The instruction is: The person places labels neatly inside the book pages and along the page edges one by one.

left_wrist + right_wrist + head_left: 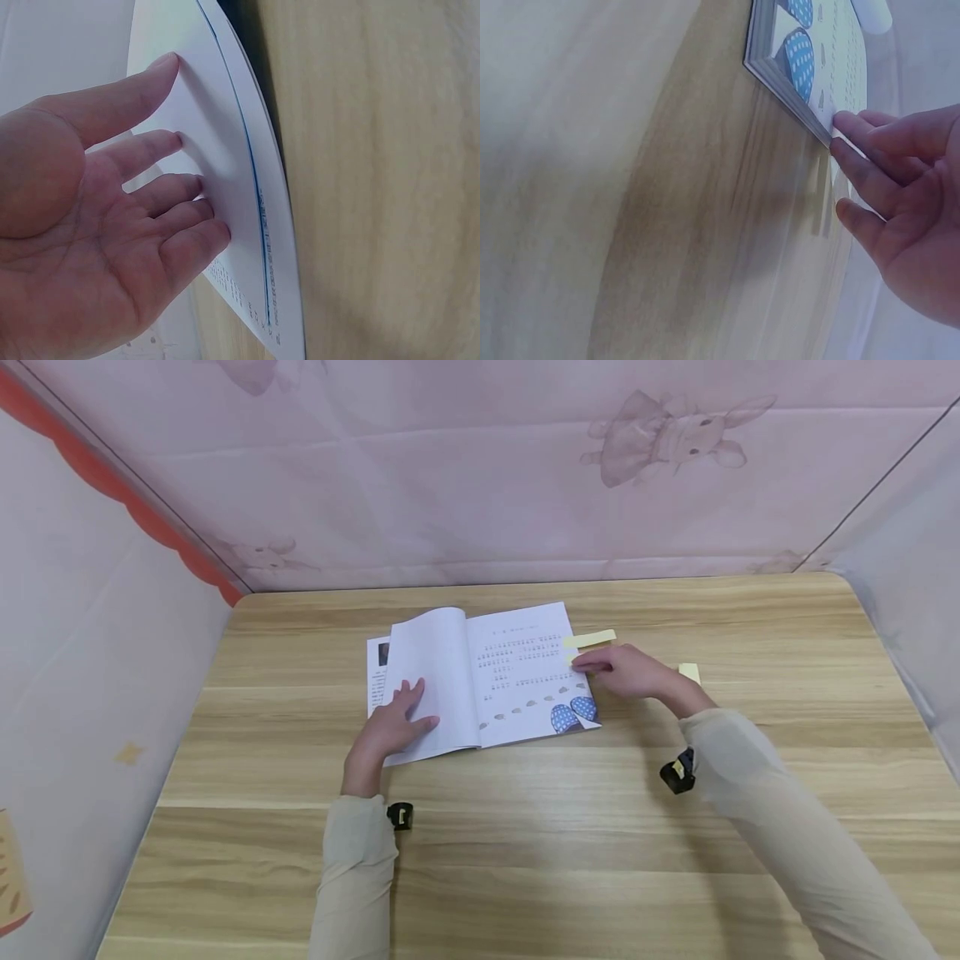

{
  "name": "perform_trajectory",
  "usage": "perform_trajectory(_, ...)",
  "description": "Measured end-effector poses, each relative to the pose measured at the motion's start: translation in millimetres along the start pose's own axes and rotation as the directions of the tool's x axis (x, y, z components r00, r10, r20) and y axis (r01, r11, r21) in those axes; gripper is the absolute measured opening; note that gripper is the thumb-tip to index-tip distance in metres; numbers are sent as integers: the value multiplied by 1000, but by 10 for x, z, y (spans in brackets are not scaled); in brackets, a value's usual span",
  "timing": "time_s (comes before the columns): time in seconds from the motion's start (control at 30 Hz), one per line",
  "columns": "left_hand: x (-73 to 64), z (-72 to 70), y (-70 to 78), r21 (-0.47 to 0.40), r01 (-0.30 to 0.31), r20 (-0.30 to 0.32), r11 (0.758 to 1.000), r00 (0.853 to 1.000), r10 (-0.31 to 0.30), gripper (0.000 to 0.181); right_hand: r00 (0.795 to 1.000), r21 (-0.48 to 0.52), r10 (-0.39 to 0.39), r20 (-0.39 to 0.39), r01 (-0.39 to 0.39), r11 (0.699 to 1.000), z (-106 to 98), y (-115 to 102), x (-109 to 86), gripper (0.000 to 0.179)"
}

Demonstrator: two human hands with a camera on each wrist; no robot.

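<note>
An open book [517, 672] lies on the table, its right page printed with text and blue dotted shapes in the lower corner. My left hand [392, 725] rests with spread fingers on the raised, blank-looking left page [431, 660]; the left wrist view shows the fingertips against that sheet. At the book's right edge my right hand [626, 671] presses with fairly straight fingers. A bit of a yellow sticky note [572, 658] shows at these fingertips, the rest hidden by the hand. Just above, a yellow strip [596, 638] juts out past the page edge.
Another yellow sticky piece [689, 672] is on the wooden table [525, 860], partly behind the right wrist. Under the turned page, a printed page with a small dark picture [383, 653] peeks out at left. A pink patterned curtain [450, 485] rises behind the table.
</note>
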State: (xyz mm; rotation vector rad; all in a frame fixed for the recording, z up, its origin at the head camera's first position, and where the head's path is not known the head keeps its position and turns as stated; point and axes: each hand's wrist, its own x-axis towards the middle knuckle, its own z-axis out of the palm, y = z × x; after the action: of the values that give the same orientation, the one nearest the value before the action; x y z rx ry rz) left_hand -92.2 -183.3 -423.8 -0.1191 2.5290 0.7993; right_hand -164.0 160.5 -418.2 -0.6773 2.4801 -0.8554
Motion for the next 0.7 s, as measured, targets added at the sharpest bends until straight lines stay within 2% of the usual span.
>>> perform_trajectory(0.23, 8, 4, -7, -8, 3, 1, 1000, 1000, -3, 69, 998, 16, 23, -60, -22, 1000, 22, -22, 29, 35)
perform_trajectory(0.37, 14, 9, -8, -4, 4, 0, 1000, 1000, -4, 69, 996, 14, -5, -88, 6, 1000, 79, -19, 59, 41)
perform_trajectory(0.5, 16, 11, -9, 4, 2, 1, 1000, 1000, -2, 69, 997, -15, -24, -74, 23, 1000, 118, -5, 83, 44)
perform_trajectory(0.7, 9, 7, -6, 8, 1, 0, 1000, 1000, -1, 69, 998, -42, -1, -62, -2, 999, 95, -1, 71, 49)
